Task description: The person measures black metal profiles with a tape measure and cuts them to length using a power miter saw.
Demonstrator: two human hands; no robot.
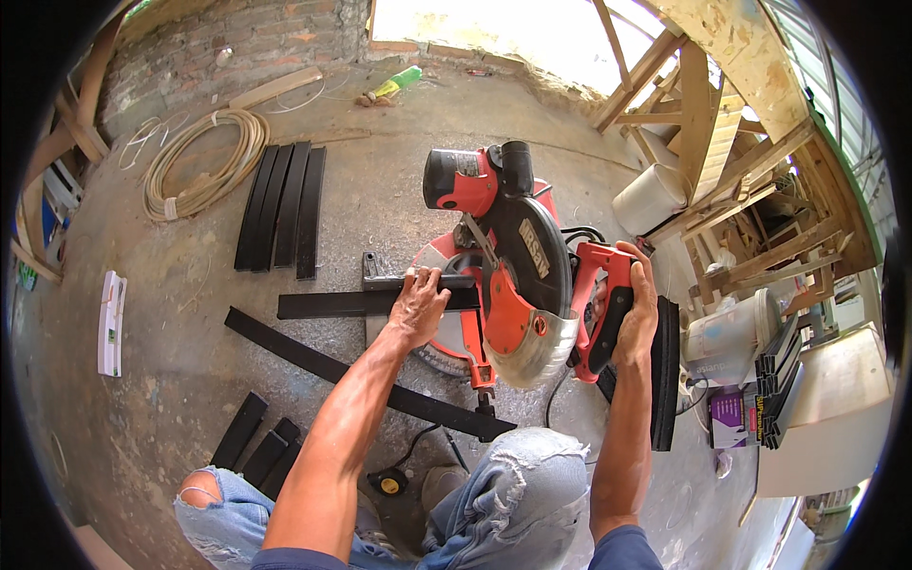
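Head view: the left hand (418, 306) presses flat on a black bar (361, 304) across the miter saw (503, 275) table, left of the blade. The right hand (635, 309) is closed around the saw's handle. The blade guard sits low; short cut pieces (258, 446) lie front-left of the saw, long strips (283, 204) wait behind-left.

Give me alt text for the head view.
The right hand grips the handle of a red and black mitre saw while the left hand presses a long black metal bar on its base, above a concrete floor.
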